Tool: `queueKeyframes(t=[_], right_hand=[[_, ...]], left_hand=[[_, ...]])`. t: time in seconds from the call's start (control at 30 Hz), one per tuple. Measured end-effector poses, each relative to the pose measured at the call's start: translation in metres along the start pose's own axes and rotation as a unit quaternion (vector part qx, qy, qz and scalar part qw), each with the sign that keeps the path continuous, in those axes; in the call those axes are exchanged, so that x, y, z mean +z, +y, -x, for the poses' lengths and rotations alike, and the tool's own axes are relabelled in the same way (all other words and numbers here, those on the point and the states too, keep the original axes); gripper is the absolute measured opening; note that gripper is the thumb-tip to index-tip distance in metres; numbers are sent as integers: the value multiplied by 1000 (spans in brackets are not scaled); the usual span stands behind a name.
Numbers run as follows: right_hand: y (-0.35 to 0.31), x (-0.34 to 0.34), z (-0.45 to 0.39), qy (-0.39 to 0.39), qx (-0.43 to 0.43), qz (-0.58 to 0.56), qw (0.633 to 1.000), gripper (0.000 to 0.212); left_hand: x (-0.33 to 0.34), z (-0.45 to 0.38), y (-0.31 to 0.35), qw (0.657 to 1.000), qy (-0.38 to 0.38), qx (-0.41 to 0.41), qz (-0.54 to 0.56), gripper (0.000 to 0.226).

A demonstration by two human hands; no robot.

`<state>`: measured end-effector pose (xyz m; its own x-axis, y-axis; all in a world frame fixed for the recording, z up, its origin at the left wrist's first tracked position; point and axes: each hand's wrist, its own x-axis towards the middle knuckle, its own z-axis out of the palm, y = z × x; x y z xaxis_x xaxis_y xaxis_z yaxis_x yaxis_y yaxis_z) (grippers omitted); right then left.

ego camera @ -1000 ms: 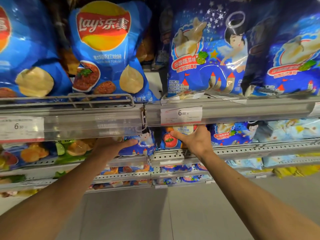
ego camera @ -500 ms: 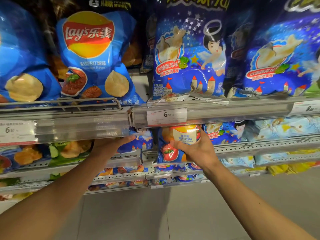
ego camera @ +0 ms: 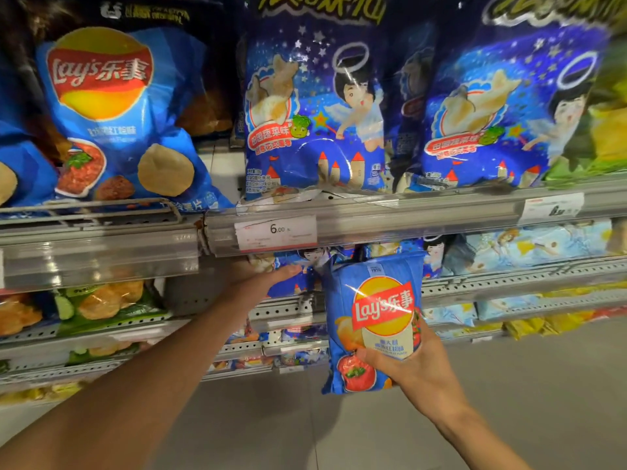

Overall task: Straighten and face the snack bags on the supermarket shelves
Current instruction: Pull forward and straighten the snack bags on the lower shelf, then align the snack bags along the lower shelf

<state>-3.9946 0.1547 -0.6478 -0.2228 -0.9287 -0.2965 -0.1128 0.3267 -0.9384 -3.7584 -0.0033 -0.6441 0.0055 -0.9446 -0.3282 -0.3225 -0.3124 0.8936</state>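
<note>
Small Lay's bag (ego camera: 375, 320) held clear of the shelf.
Right hand (ego camera: 412, 371) grips the bag's lower part, front facing out, upright. Left hand (ego camera: 263, 283), fingers extended flat, reaches under the shelf rail (ego camera: 390, 220) touching a dark blue bag (ego camera: 298, 279), just left of the held one.

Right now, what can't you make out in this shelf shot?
- Left hand: fingertips hidden under the shelf rail, head view.
- Right price tag: print blurred.
- Chip bag in the right hand: small flavour text unreadable.
- Far-right green bag: cut off, blurred.
</note>
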Motion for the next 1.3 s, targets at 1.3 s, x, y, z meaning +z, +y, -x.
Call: queueKeyframes(t=[1.3], right_hand=[[-64, 243, -38, 54, -95, 61, 992, 69]], left_hand=[[-216, 85, -143, 799, 43, 168, -576, 90]])
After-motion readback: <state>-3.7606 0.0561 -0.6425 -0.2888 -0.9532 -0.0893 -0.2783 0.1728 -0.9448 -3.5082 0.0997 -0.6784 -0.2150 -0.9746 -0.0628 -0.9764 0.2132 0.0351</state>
